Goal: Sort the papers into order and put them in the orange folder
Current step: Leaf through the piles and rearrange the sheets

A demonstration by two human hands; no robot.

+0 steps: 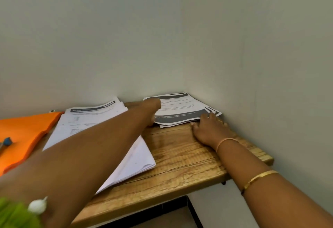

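A small fanned stack of printed papers (182, 108) with grey bands lies in the far corner of the wooden shelf (180, 155). My left hand (152, 109) reaches across and lies over the stack's left edge, thumb at its front corner. Its fingers are foreshortened, so I cannot tell whether they grip. My right hand (209, 128) rests flat on the wood with straight fingers touching the stack's front right corner. A larger pile of papers (100, 128) lies under my left forearm. The orange folder (23, 134) lies at the far left.
Two walls meet right behind the small stack. On the orange folder sits a small blue object (7, 141). The shelf's front edge runs diagonally, with a drop to the floor below. Bangles circle my right wrist and forearm.
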